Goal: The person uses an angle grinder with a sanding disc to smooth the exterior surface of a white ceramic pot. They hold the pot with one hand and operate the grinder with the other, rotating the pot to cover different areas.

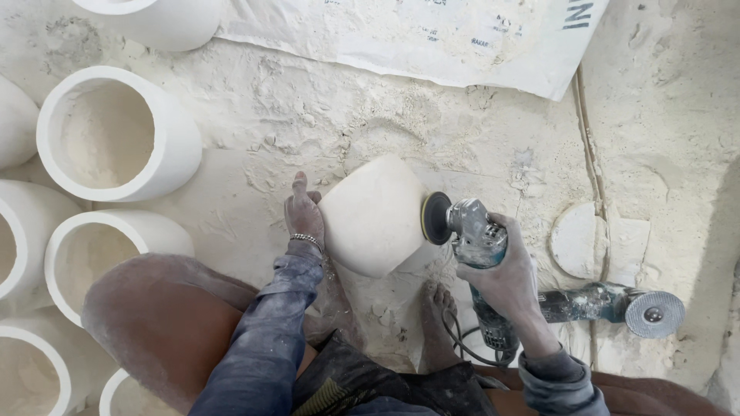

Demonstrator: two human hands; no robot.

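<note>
A white stone pot [374, 216] lies on its side on the dusty floor between my feet. My left hand [303, 212] rests flat against its left side, steadying it; a metal bracelet circles that wrist. My right hand [505, 273] grips a dust-covered angle grinder [478, 246], whose dark round sanding disc [435, 218] touches the pot's right side. Its cord loops down by my right foot [439, 323].
Several hollow white pots [116, 131] lie at the left. A second grinder [617, 304] with a grey disc lies at the right beside a flat white stone disc [574, 240]. A printed white sack [432, 35] lies at the top. Thick white dust covers the floor.
</note>
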